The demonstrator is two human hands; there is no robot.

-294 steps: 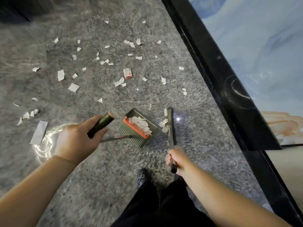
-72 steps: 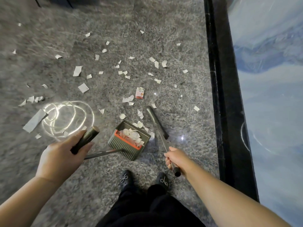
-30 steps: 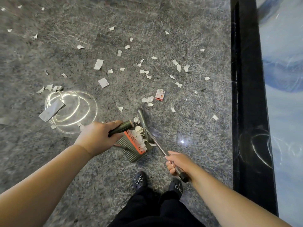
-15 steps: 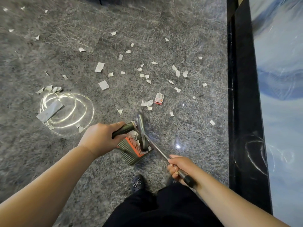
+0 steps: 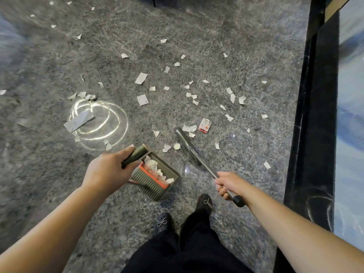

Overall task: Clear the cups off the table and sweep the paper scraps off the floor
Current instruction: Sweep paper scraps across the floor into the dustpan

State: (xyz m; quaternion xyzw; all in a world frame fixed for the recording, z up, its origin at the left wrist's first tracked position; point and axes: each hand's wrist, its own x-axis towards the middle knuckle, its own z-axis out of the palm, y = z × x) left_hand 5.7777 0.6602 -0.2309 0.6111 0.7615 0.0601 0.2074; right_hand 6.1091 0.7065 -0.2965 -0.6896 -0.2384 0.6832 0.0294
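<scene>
Several white paper scraps (image 5: 141, 78) lie scattered over the grey marble floor. My left hand (image 5: 107, 170) grips the dark handle of an olive dustpan (image 5: 157, 178), which sits on the floor and holds scraps behind its orange comb. My right hand (image 5: 229, 184) grips the metal handle of a broom (image 5: 184, 141), whose head rests on the floor beside a torn white scrap (image 5: 189, 128) and a red-and-white wrapper (image 5: 205, 125). A small round scrap (image 5: 177, 146) lies just left of the broom head.
A black table edge (image 5: 311, 115) with a blue-white marbled top (image 5: 350, 95) runs down the right side. A grey paper strip (image 5: 78, 121) lies in a bright ring-shaped light reflection at the left. My black shoes (image 5: 204, 202) and trousers are at the bottom.
The broom head has lifted away from the dustpan and swung out forward and right to the scraps near the wrapper. The dustpan has stayed by my feet, in my left hand's grip.
</scene>
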